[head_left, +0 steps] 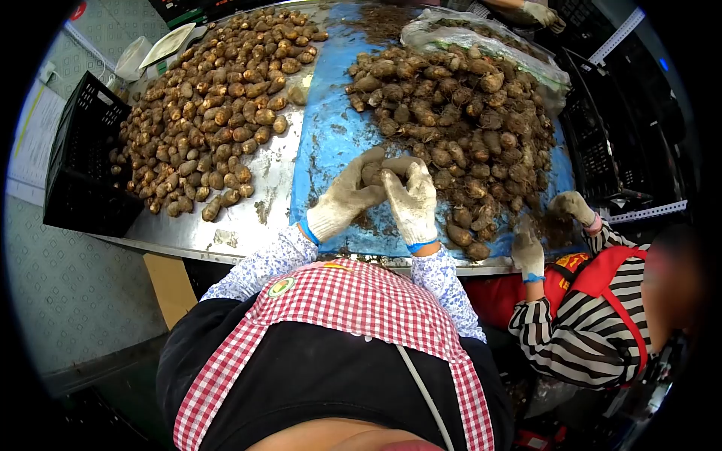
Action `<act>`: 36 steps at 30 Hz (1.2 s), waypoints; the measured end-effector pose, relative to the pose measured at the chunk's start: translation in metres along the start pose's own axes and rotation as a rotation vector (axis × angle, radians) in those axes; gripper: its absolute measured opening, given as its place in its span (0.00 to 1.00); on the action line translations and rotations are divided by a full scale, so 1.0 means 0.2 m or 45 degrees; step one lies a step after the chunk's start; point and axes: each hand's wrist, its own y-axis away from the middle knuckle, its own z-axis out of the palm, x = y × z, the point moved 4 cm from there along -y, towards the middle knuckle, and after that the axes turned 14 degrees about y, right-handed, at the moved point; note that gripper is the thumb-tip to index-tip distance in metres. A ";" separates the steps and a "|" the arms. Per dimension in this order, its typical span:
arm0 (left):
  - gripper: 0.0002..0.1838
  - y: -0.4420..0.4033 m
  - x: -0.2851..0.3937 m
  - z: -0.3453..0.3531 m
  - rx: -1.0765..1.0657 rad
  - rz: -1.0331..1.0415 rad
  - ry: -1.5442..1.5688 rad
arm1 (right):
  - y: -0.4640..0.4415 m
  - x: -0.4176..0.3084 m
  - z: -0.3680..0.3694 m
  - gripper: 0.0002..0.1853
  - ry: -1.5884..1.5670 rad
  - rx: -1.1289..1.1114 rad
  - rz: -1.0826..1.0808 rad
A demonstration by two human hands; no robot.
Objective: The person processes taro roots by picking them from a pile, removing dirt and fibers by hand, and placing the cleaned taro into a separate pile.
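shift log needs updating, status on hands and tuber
Left hand holding tuber. Right hand against it. Tuber heap ahead to the right; nothing seen blocking.

Crate (86, 177) left of one tuber heap (226, 113), second heap (466, 113) on sheet (320, 124) at right

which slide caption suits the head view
Gloved left hand and right hand meet at a brown tuber over a blue sheet, near a left tuber pile and a right tuber pile.

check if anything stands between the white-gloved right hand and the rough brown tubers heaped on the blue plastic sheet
Nothing visible does: the rough brown tuber heap begins just beyond the white-gloved right hand, with blue plastic sheet showing between them.
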 end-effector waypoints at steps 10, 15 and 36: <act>0.46 0.02 0.10 0.01 -0.232 -0.117 0.210 | -0.17 0.11 -0.05 0.07 0.349 -0.066 0.143; 0.40 0.03 0.17 0.04 -0.142 -0.217 -0.137 | -0.08 0.07 0.00 0.10 -0.237 -0.331 0.307; 0.41 0.06 0.09 -0.02 -0.163 -0.203 0.232 | -0.03 -0.07 -0.02 0.08 0.660 -0.506 -0.100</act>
